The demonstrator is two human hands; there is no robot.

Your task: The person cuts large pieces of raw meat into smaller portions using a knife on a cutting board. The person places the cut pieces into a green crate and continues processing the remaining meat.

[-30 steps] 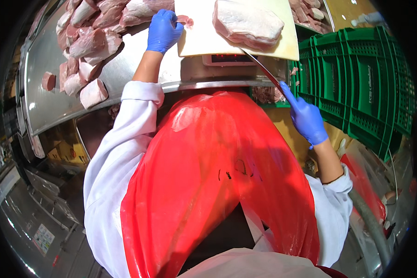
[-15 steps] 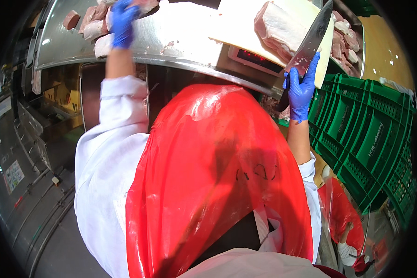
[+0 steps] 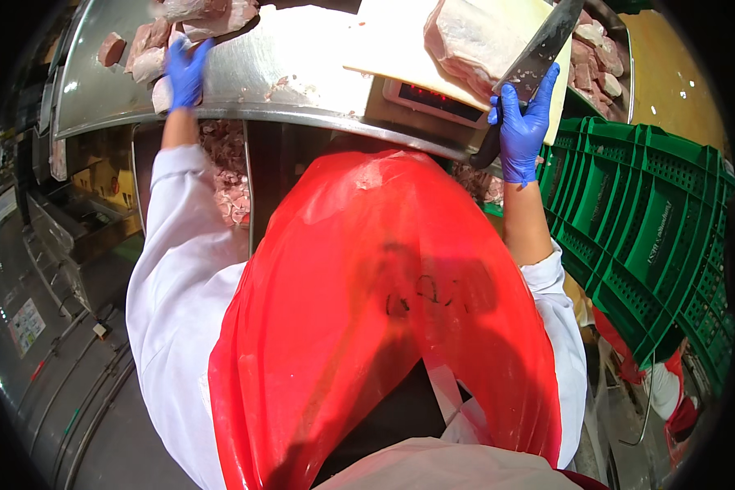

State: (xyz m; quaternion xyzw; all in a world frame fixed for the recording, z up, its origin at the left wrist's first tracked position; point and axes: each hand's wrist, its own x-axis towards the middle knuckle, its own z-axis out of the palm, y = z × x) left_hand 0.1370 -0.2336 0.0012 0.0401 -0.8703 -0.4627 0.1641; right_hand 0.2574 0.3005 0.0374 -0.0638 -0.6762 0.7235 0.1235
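Note:
My left hand [image 3: 186,75], in a blue glove, is at the near edge of a cluster of cut pink meat chunks [image 3: 149,65]. Its thumb and fingers are apart, and I cannot tell whether the fingertips touch the meat. At the right, my blue-gloved right hand [image 3: 524,131] holds a large knife [image 3: 545,47] by its dark handle, blade slanting up and away. Bits of meat cling to the blade. Beside it, a big pale slab of meat [image 3: 469,42] rests on a white cutting board [image 3: 396,61], partly behind the knife.
The cut meat lies on a steel worktop [image 3: 302,49]. A scale with a red display [image 3: 433,102] sits under the board. A tray below holds meat scraps [image 3: 230,175]. Another tray of meat chunks [image 3: 600,61] stands right, beside green crates [image 3: 621,204]. A person's red garment [image 3: 616,343] shows lower right.
My left hand has moved back toward me from the meat cluster, its fingers now spread. My right hand keeps the knife at much the same slant. The view has shifted slightly.

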